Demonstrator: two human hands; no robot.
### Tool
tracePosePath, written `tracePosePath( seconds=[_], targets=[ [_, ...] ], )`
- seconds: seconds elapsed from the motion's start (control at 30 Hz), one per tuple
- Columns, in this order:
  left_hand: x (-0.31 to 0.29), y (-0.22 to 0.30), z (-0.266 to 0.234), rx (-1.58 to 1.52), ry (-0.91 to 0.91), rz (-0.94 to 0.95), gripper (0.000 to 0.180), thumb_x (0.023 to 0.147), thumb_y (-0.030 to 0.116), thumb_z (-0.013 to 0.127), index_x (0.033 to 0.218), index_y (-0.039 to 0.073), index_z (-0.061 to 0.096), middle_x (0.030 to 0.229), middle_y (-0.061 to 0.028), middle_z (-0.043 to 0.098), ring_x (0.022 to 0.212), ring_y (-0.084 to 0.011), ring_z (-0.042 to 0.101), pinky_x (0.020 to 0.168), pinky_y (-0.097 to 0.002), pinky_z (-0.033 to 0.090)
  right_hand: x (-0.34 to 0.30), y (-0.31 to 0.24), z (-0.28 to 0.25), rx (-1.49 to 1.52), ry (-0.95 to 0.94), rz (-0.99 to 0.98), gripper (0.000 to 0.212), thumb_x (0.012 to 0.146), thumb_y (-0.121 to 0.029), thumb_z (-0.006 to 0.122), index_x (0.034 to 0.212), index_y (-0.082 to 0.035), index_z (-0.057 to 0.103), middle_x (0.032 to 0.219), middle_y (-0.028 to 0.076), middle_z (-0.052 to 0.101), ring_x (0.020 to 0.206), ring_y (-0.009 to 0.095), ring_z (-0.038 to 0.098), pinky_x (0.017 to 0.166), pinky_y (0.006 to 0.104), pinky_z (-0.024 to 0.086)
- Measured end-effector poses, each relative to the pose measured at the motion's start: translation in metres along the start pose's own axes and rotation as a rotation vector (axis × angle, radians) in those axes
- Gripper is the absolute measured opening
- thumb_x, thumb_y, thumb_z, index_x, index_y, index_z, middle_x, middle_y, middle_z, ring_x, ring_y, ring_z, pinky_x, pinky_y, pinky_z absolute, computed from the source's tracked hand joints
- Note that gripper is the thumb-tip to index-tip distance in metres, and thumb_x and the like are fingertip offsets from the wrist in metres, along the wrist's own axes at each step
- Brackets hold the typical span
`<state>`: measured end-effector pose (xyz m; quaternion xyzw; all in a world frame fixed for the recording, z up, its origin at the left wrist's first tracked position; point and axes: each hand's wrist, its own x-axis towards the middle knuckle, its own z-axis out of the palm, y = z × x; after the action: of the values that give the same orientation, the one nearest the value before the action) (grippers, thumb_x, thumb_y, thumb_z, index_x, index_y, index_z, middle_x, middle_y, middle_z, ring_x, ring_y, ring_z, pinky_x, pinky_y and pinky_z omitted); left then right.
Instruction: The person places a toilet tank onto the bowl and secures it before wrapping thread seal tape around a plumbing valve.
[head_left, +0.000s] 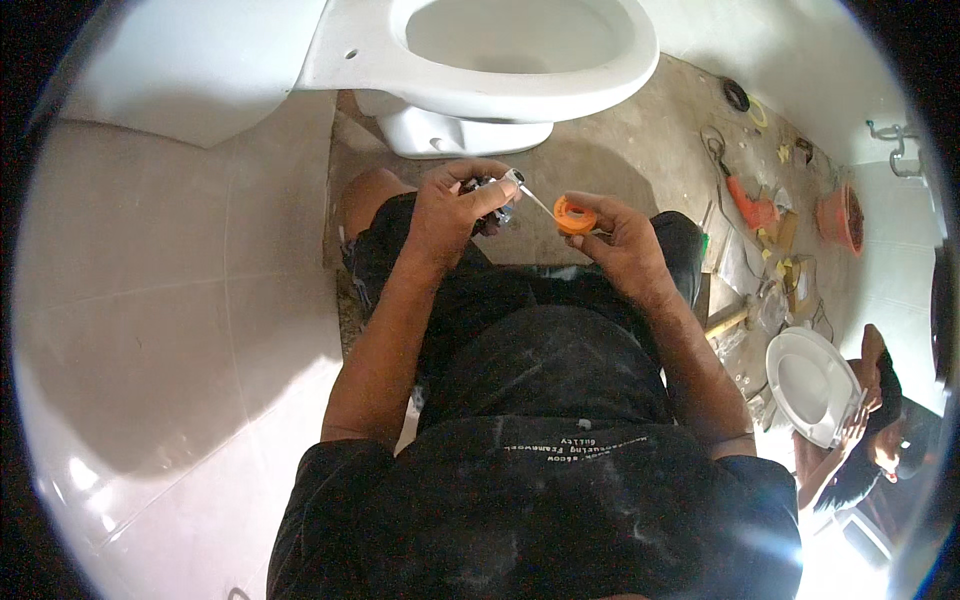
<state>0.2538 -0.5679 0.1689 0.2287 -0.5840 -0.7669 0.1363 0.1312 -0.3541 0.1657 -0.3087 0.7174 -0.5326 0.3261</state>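
My left hand (442, 218) is closed around a small metallic plumbing fitting (488, 205), mostly hidden by the fingers, with a dark round end (517, 176) showing past the thumb. In my right hand (632, 248), thumb and fingers pinch an orange spool of thread seal tape (574, 216). A thin white strip of the tape (538, 199) runs taut from the spool to the end of the fitting. Both hands are above my lap, close together. Just beyond them stands a white toilet bowl (560, 92) on its pedestal.
On the dusty floor to the right lie an orange power tool (748, 205), a dark coil (736, 95), scraps and cables. An orange bucket (842, 218) stands by the tiled wall. At lower right another person's hand (852, 425) touches a white toilet seat (808, 375).
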Motion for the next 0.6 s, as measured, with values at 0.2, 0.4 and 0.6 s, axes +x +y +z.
tracePosePath(
  seconds=[0.2, 0.4, 0.6],
  targets=[
    [0.005, 0.009, 0.008, 0.150, 0.019, -0.024, 0.024, 0.084, 0.020, 0.076, 0.100, 0.002, 0.071, 0.090, -0.0098, 0.075, 0.072, -0.0134, 0.067, 0.057, -0.0260, 0.052, -0.010, 0.009, -0.010, -0.307, 0.128, -0.046, 0.034, 0.090, -0.001, 0.069, 0.124, 0.000, 0.063, 0.110, 0.013, 0.068, 0.095, 0.016, 0.068, 0.078, 0.0284, 0.056],
    [0.012, 0.013, 0.019, 0.267, 0.042, -0.004, 0.023, 0.082, 0.016, 0.078, 0.098, 0.001, 0.073, 0.085, -0.0103, 0.074, 0.067, -0.0104, 0.065, 0.052, -0.0244, 0.050, -0.019, -0.004, -0.022, -0.401, 0.050, 0.069, 0.026, 0.089, -0.014, 0.075, 0.106, 0.002, 0.067, 0.112, 0.012, 0.065, 0.095, 0.012, 0.063, 0.082, 0.0284, 0.051],
    [0.018, 0.011, 0.023, 0.498, -0.010, 0.221, 0.024, 0.081, 0.015, 0.079, 0.098, 0.000, 0.073, 0.078, -0.0067, 0.072, 0.062, -0.0105, 0.062, 0.057, -0.0274, 0.051, -0.029, -0.032, -0.028, 0.064, -0.056, -0.029, 0.033, 0.089, -0.031, 0.075, 0.101, 0.000, 0.071, 0.106, 0.011, 0.069, 0.101, 0.020, 0.063, 0.093, 0.0338, 0.046]
  ],
)
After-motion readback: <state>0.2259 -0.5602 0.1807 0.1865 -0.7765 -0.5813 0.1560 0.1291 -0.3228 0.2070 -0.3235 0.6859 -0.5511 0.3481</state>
